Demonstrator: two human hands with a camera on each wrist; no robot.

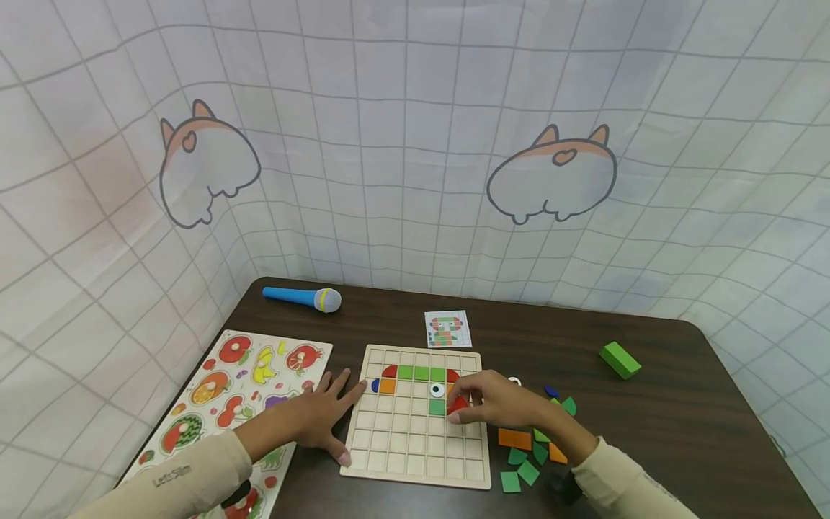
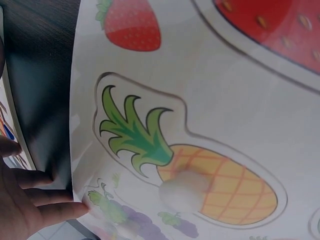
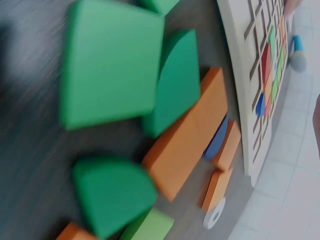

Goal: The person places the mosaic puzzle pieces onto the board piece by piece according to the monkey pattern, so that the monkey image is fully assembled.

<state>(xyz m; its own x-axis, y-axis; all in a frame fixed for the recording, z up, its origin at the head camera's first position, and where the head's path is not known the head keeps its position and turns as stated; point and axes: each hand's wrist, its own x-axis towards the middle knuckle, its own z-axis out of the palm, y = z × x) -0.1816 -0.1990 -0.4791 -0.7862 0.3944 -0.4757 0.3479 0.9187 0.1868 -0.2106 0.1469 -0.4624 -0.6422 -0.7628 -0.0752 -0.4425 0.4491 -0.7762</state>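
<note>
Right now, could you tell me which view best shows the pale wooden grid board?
The head view: the pale wooden grid board appears nearly whole, partly covered by the right hand. The right wrist view shows it slanted, cropped; the left wrist, just a sliver.

My bare left hand (image 1: 322, 412), fingers spread, lies at the left edge of the rectangular pale-wood grid board (image 1: 389, 443); over the board's right side, my bare right hand (image 1: 498, 398) bends into a pinch.
</note>
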